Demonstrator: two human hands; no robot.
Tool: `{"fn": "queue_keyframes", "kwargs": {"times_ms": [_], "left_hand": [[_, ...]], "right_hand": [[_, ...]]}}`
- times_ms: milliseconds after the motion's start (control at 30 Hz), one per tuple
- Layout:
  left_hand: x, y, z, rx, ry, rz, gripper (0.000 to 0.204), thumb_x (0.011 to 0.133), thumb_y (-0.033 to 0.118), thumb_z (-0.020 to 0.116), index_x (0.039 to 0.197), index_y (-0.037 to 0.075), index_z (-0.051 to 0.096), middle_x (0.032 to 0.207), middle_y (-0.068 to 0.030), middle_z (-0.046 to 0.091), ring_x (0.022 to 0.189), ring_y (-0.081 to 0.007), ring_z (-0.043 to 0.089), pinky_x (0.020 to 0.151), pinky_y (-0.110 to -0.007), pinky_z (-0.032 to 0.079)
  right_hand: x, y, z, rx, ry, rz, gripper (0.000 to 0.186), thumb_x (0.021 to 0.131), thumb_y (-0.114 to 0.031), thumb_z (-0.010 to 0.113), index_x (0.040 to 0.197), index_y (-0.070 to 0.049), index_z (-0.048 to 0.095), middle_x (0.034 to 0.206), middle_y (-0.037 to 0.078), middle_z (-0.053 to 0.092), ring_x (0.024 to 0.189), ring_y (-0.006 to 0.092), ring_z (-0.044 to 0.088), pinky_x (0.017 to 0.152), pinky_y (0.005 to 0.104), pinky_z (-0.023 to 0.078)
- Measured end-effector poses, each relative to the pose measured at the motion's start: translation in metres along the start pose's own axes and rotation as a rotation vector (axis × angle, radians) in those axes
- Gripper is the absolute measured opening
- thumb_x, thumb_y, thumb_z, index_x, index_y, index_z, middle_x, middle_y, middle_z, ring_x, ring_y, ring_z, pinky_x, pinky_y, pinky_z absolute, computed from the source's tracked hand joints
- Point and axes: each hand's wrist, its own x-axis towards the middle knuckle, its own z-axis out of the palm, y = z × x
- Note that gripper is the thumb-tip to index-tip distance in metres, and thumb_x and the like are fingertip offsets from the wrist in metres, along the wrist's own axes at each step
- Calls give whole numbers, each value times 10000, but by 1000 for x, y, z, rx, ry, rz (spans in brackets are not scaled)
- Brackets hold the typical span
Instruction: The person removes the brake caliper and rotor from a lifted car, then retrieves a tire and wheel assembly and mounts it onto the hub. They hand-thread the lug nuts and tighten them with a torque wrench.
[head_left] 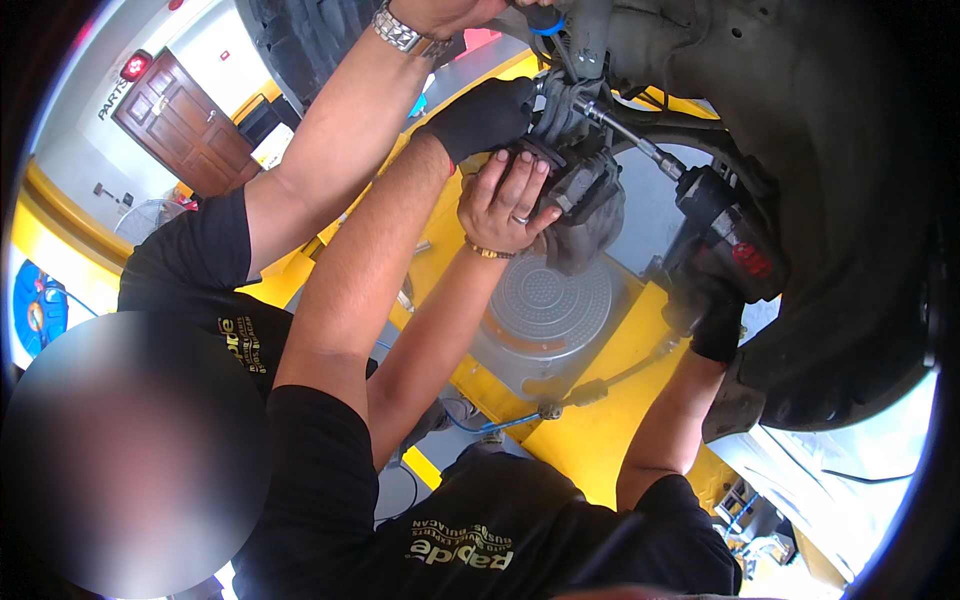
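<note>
Your black shirt [500,530] fills the lower edge, with both your forearms rising from it toward the raised car.

**Hands**
- Your left hand [485,115], in a black glove, is curled closed over the upper end of the brake caliper [580,180].
- Your right hand [715,320], also gloved, is wrapped tight around the handle of the impact wrench [725,235].
- From the wrench a long extension bar [625,135] runs up and left into the caliper, where your left hand meets it.

**Others at the work**
- A co-worker's bare hand [505,200], wearing a ring, presses flat against the caliper's near face.
- A second arm with a wristwatch [400,30] reaches higher; its hand is cut off by the picture's edge.

**Location**
- The caliper hangs under the wheel arch [830,150], above a yellow lift [600,430] and its round grey pad [550,300].

**Progress, as judged**
- The road wheel is off and the brake assembly stands exposed, so access is done.
- The caliper appears to sit in its mounting, with the tool engaged on a fastener.
- The socket end is hidden behind fingers, so I cannot tell whether the bolt is seated or partly out.
- What is left is the fastener work itself, and everything after it.
</note>
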Motion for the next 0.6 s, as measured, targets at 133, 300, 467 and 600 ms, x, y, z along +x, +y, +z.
{"fn": "queue_keyframes", "kwargs": {"times_ms": [133,300,467,600], "left_hand": [[7,3,5,58,-54,-47,249,908,158,609,1092,-1,658,946,-260,732,891,-432,713,801,-507,560],[-2,10,-13,12,-77,-70,211,941,147,642,1080,-6,606,990,-273,686,944,-467,674,799,-500,542],[-6,1,-11,10,-29,-25,209,935,157,651,1058,-5,602,980,-269,685,935,-466,673,794,-506,539],[2,-3,3,46,-49,29,222,939,171,658,1071,1,606,979,-263,685,941,-467,673,800,-506,539]], "right_hand": [[0,-1,5,140,31,11,365,989,-257,627,1306,-103,531,941,112,615,707,260,599,639,403,484],[4,13,21,56,182,-114,311,994,-237,618,1269,-104,559,901,94,616,698,250,595,633,381,478],[17,18,39,145,362,-170,260,998,-217,610,1232,-106,586,861,76,617,690,240,591,628,359,472],[3,18,34,-563,220,-209,294,963,-178,667,1233,-100,582,855,76,621,646,242,576,599,361,460]]}}
